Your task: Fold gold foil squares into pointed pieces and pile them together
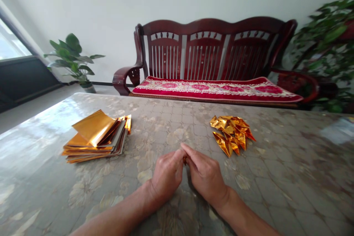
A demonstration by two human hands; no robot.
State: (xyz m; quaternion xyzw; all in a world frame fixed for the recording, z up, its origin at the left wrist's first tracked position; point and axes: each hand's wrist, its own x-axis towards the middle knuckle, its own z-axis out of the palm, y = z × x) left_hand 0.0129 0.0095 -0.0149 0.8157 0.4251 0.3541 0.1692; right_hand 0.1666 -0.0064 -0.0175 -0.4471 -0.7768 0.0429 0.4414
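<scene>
My left hand (167,172) and my right hand (206,172) meet at the middle of the table, fingers closed and thumbs together. Between them a small bit of shiny gold foil paper (185,159) shows; the rest of it is hidden by the fingers. To the left lies a stack of gold foil sheets (94,132), the top ones askew. A small pile of folded gold foil pieces (232,132) with pointed ends rests to the right, beyond my right hand.
The table (124,188) has a glossy floral cover. Clear plastic (339,130) lies at its right edge. Behind stand a dark red wooden bench (204,25) with a patterned cushion (215,88), a potted plant (73,59) and leafy greenery (332,44).
</scene>
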